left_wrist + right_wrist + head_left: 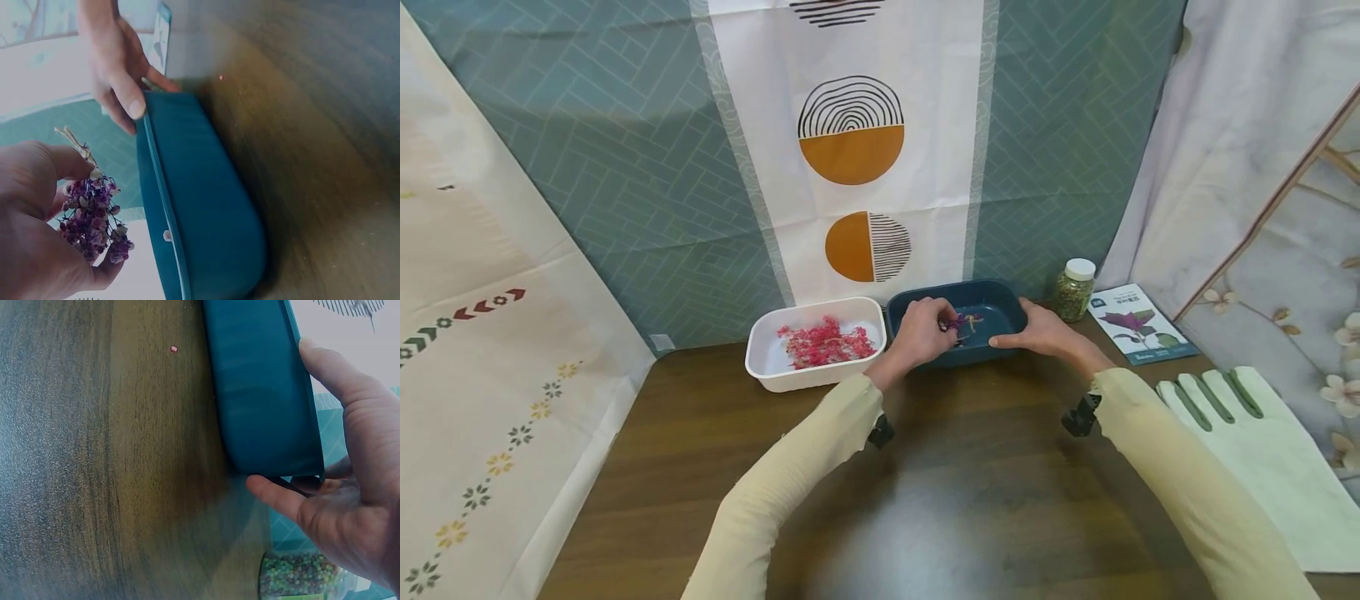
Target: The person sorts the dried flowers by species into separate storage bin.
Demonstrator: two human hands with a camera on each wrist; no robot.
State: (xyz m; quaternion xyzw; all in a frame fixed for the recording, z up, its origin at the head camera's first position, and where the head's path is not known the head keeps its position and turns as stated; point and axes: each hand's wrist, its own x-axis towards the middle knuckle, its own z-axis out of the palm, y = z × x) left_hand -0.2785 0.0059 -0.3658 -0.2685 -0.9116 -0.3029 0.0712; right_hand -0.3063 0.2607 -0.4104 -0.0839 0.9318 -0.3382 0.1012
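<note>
My left hand point(921, 332) is over the left part of a dark teal plastic basin point(209, 206). In the left wrist view it pinches a small bunch of dried purple flowers point(94, 219) with pale stems. At the basin's right end, my right hand point(369, 444) grips the wall, thumb on the rim and other fingers against the outside. A few yellowish and purple bits lie in the basin in the head view. To its left stands a white basin point(767, 367) holding pink-red dried flowers point(827, 343).
Right of the teal basin stands a white-lidded jar point(1075, 292) of green and reddish bits. Beside it lies a plant-picture packet point(1142, 325), and nearer, white-and-green gloves point(1262, 475). A tiny pink bit point(174, 349) lies on the wooden table point(925, 517). Fabric hangs behind.
</note>
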